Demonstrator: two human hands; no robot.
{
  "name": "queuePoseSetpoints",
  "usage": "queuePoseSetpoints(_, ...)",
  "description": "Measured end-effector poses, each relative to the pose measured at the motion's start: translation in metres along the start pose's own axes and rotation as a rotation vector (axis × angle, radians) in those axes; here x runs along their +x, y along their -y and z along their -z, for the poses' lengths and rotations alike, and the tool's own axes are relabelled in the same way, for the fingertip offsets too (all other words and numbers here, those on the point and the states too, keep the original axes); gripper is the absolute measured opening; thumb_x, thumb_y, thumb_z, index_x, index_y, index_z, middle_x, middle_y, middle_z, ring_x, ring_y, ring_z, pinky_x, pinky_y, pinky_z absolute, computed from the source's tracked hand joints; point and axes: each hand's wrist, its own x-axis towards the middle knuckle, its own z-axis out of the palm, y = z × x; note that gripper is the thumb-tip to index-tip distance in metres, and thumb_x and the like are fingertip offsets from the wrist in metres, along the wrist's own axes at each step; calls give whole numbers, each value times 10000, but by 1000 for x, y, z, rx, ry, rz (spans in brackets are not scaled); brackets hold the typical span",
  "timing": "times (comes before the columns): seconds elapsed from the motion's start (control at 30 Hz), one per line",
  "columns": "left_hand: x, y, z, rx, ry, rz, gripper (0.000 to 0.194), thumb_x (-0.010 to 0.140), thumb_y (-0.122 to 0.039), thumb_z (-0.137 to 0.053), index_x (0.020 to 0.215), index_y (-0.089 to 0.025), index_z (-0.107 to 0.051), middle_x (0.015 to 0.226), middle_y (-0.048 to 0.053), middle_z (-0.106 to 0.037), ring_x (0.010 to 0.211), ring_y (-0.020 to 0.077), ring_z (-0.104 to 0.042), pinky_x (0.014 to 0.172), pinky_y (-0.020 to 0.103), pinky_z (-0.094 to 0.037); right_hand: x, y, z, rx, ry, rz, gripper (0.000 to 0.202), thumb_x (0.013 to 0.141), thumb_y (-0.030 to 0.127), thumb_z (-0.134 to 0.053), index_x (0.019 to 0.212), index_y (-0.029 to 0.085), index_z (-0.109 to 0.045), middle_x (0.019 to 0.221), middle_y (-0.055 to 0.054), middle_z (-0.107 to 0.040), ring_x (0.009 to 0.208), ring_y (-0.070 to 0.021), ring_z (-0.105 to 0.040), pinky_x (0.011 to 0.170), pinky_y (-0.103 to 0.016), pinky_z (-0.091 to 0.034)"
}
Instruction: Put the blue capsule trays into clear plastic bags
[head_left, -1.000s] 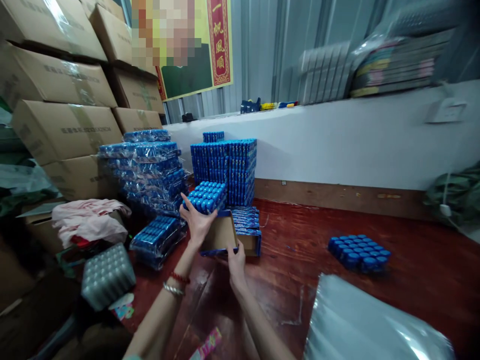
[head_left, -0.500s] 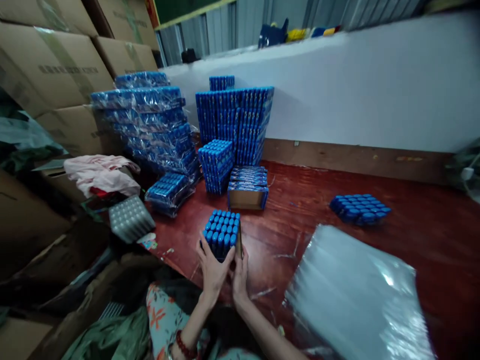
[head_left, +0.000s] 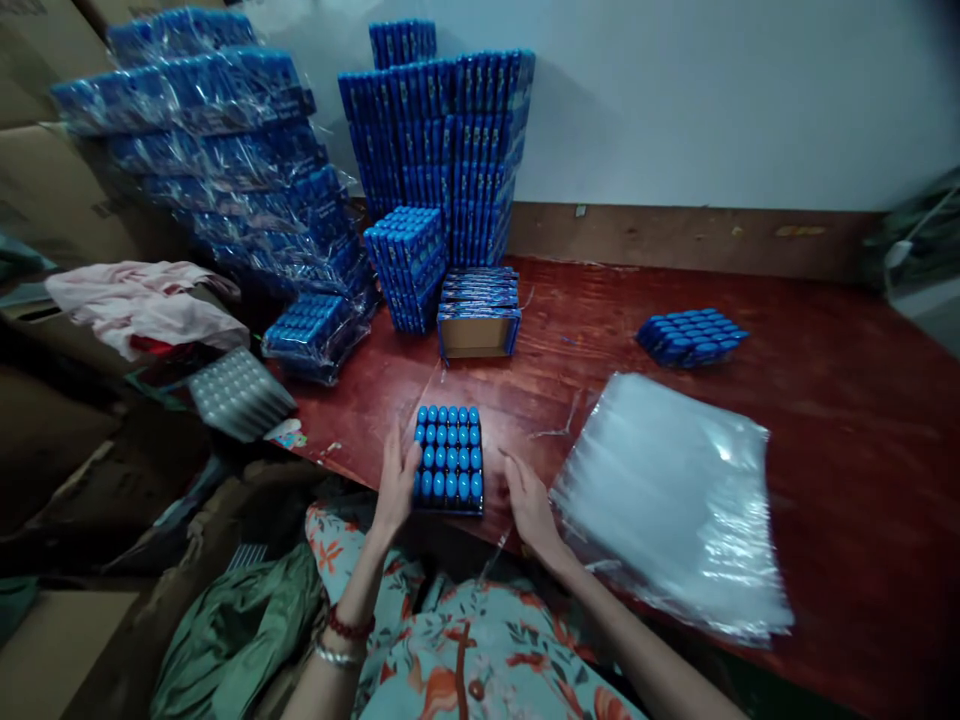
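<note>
A box of blue-capped pieces (head_left: 451,458) stands upright on the red tabletop (head_left: 592,320), close to the front edge, its caps in rows facing up. Along the box's left side lies my left hand (head_left: 397,478), fingers stretched out, touching or nearly touching it. My right hand (head_left: 528,497) is a short way to the right of the box, apart from it, with nothing in it and its fingers loosely extended. To the right lies a stack of clear plastic bags (head_left: 667,500).
Stacked blue packs (head_left: 442,150) and plastic-wrapped packs (head_left: 217,150) rise at the back left. Before them stands an open-fronted carton (head_left: 478,337). A blue bundle (head_left: 691,337) sits at the right. Pink cloth (head_left: 146,305) and a grey tray (head_left: 240,393) are at the left.
The box now stands upright near the table's edge instead of tilted in my hands. My right hand has moved off it to the right, and my left hand has opened. The view has tipped down.
</note>
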Motion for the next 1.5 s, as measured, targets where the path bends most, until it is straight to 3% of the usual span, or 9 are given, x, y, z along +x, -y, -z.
queuePoseSetpoints(0.1, 12, -7, -18, 141, 143, -157, 723, 865, -507, -477, 1469, -193, -236, 1558, 115, -157, 1431, 265, -174, 1163, 432, -211, 28, 11, -19, -50, 101, 208, 677, 855, 591, -389, 1372, 156, -425, 1458, -95, -383, 1377, -230, -283, 1157, -448, -179)
queuePoseSetpoints(0.3, 13, -8, -33, 236, 88, -227, 679, 886, -460, -469, 1467, -191, -242, 1551, 149, -154, 1416, 293, -217, 1115, 475, -301, 38, 3, -43, -31, 299, 195, 745, 905, 602, -265, 1491, 166, -121, 1562, -72, -104, 1434, -168, -91, 1180, -409, -100)
queuePoseSetpoints(0.53, 12, -12, -28, 255, 103, -175, 647, 894, -472, -438, 1460, -210, -266, 1542, 144, -182, 1373, 313, -314, 1091, 507, -329, -44, -36, 22, -684, 484, 348, 625, 922, 487, -388, 1432, 128, -338, 1515, -151, -235, 1418, -300, -144, 1140, -556, -160)
queuePoseSetpoints(0.67, 12, -9, -29, 187, 76, -178, 604, 903, -479, -411, 1437, -210, -323, 1524, 133, -228, 1391, 285, -282, 1129, 482, -272, -96, -26, 62, -736, 786, 369, 418, 918, 358, -444, 1270, 167, -564, 1339, -132, -529, 1248, -275, -486, 1017, -423, -433)
queuePoseSetpoints(0.73, 13, -7, -29, 155, 72, -195, 600, 906, -488, -400, 1429, -200, -339, 1529, 125, -220, 1406, 269, -249, 1153, 459, -229, -106, -8, 80, -703, 700, 302, 373, 946, 281, -367, 1238, 209, -588, 1155, -80, -664, 1033, -201, -634, 881, -322, -520)
queuePoseSetpoints(0.83, 14, -6, -29, 112, 72, -204, 588, 910, -494, -390, 1416, -195, -361, 1530, 116, -224, 1413, 252, -231, 1169, 442, -193, -93, 9, 110, -814, 291, 304, 389, 944, 234, -326, 1236, 204, -582, 1054, -91, -676, 954, -211, -622, 817, -335, -517)
queuePoseSetpoints(0.97, 15, -3, -29, 47, 59, -194, 560, 917, -497, -371, 1390, -199, -401, 1516, 105, -272, 1405, 231, -252, 1172, 428, -187, -42, -14, 154, -1020, -90, 284, 422, 894, 436, -462, 1166, 147, -603, 1017, -160, -622, 929, -291, -536, 799, -436, -470)
queuePoseSetpoints(1.17, 13, 7, -17, -90, -77, -176, 523, 921, -476, -370, 1323, -160, -476, 1380, 141, -469, 1296, 228, -418, 1128, 422, -284, 9, -57, 185, -829, 17, 261, 355, 892, 468, -410, 708, 204, -561, 728, -70, -591, 750, -226, -504, 732, -372, -413)
queuePoseSetpoints(1.5, -24, -6, 18, -125, -472, -372, 256, 907, -295, -483, 1078, -173, -628, 1040, 69, -641, 971, 163, -605, 899, 326, -479, 8, -53, 187, -832, 72, 299, 356, 802, 550, -530, 830, 210, -627, 866, -98, -608, 840, -254, -527, 733, -380, -413)
